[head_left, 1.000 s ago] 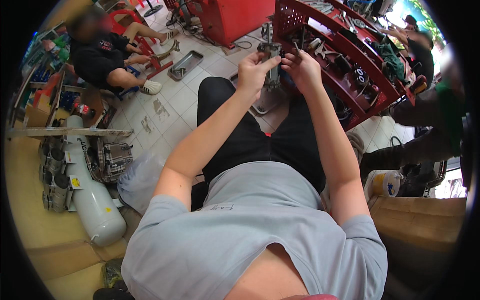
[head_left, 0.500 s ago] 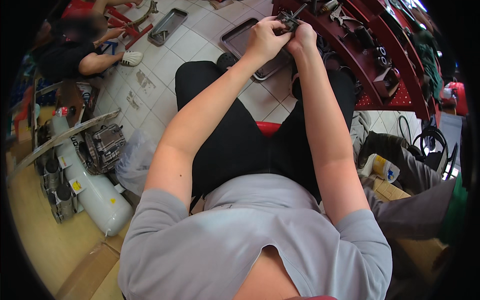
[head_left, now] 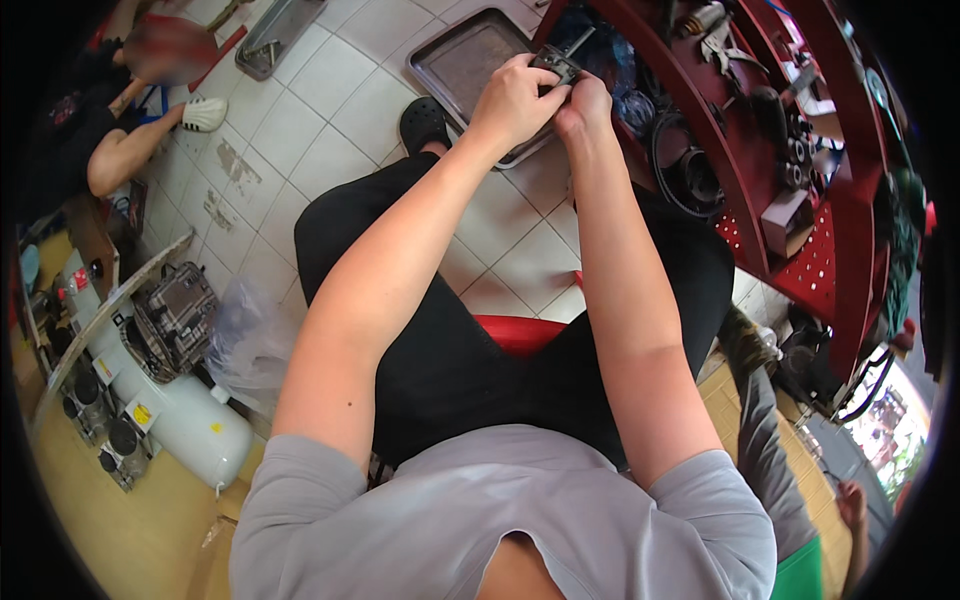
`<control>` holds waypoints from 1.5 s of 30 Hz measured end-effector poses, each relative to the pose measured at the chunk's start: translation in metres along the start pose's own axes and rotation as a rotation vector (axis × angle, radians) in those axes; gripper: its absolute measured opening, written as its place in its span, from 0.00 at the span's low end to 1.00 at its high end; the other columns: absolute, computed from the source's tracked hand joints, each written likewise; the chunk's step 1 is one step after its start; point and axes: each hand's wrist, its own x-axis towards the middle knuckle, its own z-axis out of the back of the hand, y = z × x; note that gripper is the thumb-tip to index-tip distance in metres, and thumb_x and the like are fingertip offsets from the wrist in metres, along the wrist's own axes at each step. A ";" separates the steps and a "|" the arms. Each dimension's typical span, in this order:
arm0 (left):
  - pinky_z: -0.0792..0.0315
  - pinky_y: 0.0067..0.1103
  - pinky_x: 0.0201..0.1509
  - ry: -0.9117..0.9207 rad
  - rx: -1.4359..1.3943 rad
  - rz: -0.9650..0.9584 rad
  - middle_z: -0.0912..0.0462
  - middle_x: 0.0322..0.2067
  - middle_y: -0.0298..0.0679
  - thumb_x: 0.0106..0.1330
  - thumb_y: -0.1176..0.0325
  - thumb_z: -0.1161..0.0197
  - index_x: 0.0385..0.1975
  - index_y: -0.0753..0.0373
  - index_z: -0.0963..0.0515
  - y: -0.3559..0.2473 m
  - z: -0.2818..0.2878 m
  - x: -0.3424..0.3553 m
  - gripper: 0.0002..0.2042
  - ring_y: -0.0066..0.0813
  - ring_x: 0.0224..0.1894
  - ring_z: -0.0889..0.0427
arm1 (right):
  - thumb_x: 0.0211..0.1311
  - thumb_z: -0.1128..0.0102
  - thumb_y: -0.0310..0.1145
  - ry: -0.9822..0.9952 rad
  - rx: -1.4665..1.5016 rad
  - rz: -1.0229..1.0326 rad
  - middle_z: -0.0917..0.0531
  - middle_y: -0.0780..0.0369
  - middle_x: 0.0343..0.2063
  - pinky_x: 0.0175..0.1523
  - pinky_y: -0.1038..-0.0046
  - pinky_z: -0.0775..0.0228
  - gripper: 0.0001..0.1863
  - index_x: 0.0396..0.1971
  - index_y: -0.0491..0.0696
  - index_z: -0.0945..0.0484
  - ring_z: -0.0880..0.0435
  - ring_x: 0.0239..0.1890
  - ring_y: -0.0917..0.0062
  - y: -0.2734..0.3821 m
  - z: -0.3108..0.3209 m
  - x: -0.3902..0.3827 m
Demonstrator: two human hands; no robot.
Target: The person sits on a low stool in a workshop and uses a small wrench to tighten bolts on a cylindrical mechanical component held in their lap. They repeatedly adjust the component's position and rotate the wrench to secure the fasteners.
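Note:
Out in front of me, past my knees, both hands hold a small dark metal machine part [head_left: 556, 67] with a thin pale rod sticking up from it. My left hand [head_left: 515, 102] grips its left side, with the fingers bent over the part. From the right, my right hand [head_left: 586, 102] closes on it; most of those fingers are hidden behind the hand and the part. Beneath and a little left of my hands, a shallow metal tray [head_left: 468, 62] lies on the tiled floor.
To the right stands a red metal rack [head_left: 715, 130] with tools and parts. A second tray [head_left: 280, 35] lies at far left, near a seated person [head_left: 110, 130]. A white tank [head_left: 185, 425] and plastic bag [head_left: 250, 330] are at left. Another person's trouser leg [head_left: 775, 440] is at right.
The view has shifted and turned, so my hands and the machine part appear lower and slightly left. More of the red rack shows. Both hands still grip the part.

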 end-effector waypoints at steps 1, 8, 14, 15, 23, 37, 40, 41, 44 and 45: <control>0.27 0.29 0.46 0.025 0.006 0.038 0.21 0.46 0.49 0.54 0.60 0.34 0.33 0.62 0.17 0.007 -0.002 0.004 0.13 0.46 0.42 0.19 | 0.62 0.69 0.26 0.014 0.036 -0.058 0.23 0.52 0.34 0.43 0.61 0.25 0.15 0.37 0.33 0.31 0.22 0.35 0.62 -0.001 0.001 0.007; 0.27 0.22 0.40 0.074 -0.136 0.416 0.17 0.34 0.45 0.54 0.57 0.32 0.34 0.66 0.18 0.019 0.017 0.029 0.17 0.31 0.34 0.19 | 0.66 0.66 0.31 0.011 -0.108 -0.178 0.26 0.59 0.22 0.32 0.68 0.27 0.11 0.34 0.42 0.32 0.22 0.29 0.70 -0.028 0.054 0.089; 0.31 0.15 0.31 -0.057 -0.393 0.699 0.19 0.25 0.34 0.55 0.60 0.31 0.37 0.70 0.19 0.039 0.014 0.030 0.18 0.16 0.27 0.25 | 0.66 0.59 0.33 -0.132 -0.841 -0.138 0.20 0.57 0.28 0.22 0.72 0.31 0.15 0.46 0.40 0.31 0.21 0.22 0.74 -0.091 0.112 0.110; 0.31 0.16 0.31 -0.073 -0.432 0.703 0.19 0.25 0.34 0.55 0.60 0.31 0.37 0.70 0.19 0.035 0.016 0.029 0.18 0.16 0.27 0.25 | 0.66 0.59 0.32 -0.121 -0.874 -0.148 0.20 0.56 0.29 0.21 0.73 0.32 0.15 0.47 0.40 0.31 0.21 0.22 0.75 -0.099 0.114 0.112; 0.31 0.15 0.30 -0.071 -0.488 0.668 0.19 0.25 0.34 0.56 0.60 0.31 0.37 0.70 0.19 0.031 0.018 0.037 0.17 0.15 0.26 0.25 | 0.62 0.53 0.34 0.045 -1.196 -0.003 0.19 0.53 0.39 0.46 0.70 0.30 0.18 0.47 0.38 0.27 0.20 0.40 0.69 -0.148 0.187 0.163; 0.32 0.14 0.29 -0.184 -0.596 0.698 0.21 0.25 0.32 0.57 0.62 0.32 0.37 0.70 0.22 0.028 0.023 0.040 0.16 0.14 0.25 0.27 | 0.57 0.45 0.31 -0.011 -1.265 -0.200 0.18 0.56 0.30 0.34 0.72 0.28 0.16 0.42 0.38 0.24 0.19 0.27 0.74 -0.118 0.155 0.132; 0.31 0.15 0.29 -0.224 -0.620 0.669 0.21 0.29 0.37 0.55 0.63 0.30 0.39 0.71 0.29 0.021 0.018 0.043 0.20 0.17 0.27 0.25 | 0.53 0.44 0.30 0.125 -1.404 0.004 0.19 0.59 0.22 0.28 0.74 0.30 0.13 0.36 0.37 0.21 0.20 0.20 0.77 -0.071 0.132 0.125; 0.28 0.17 0.29 -0.267 -0.560 0.663 0.21 0.31 0.41 0.54 0.64 0.29 0.41 0.72 0.32 0.024 0.012 0.044 0.23 0.20 0.27 0.23 | 0.53 0.44 0.29 0.149 -1.350 0.003 0.19 0.59 0.22 0.28 0.74 0.30 0.13 0.37 0.38 0.21 0.20 0.20 0.78 -0.051 0.124 0.125; 0.23 0.23 0.30 -0.313 -0.780 0.629 0.21 0.31 0.44 0.54 0.65 0.31 0.39 0.70 0.32 0.016 0.010 0.048 0.20 0.24 0.28 0.21 | 0.53 0.44 0.29 0.227 -1.314 0.197 0.18 0.61 0.25 0.31 0.77 0.30 0.13 0.37 0.40 0.21 0.20 0.25 0.80 0.008 0.072 0.098; 0.22 0.23 0.30 -0.294 -0.864 0.615 0.20 0.31 0.43 0.55 0.65 0.32 0.38 0.69 0.31 0.013 0.010 0.049 0.18 0.25 0.28 0.21 | 0.54 0.45 0.29 0.260 -1.290 0.235 0.18 0.61 0.26 0.32 0.77 0.30 0.13 0.38 0.41 0.21 0.19 0.27 0.81 0.030 0.054 0.084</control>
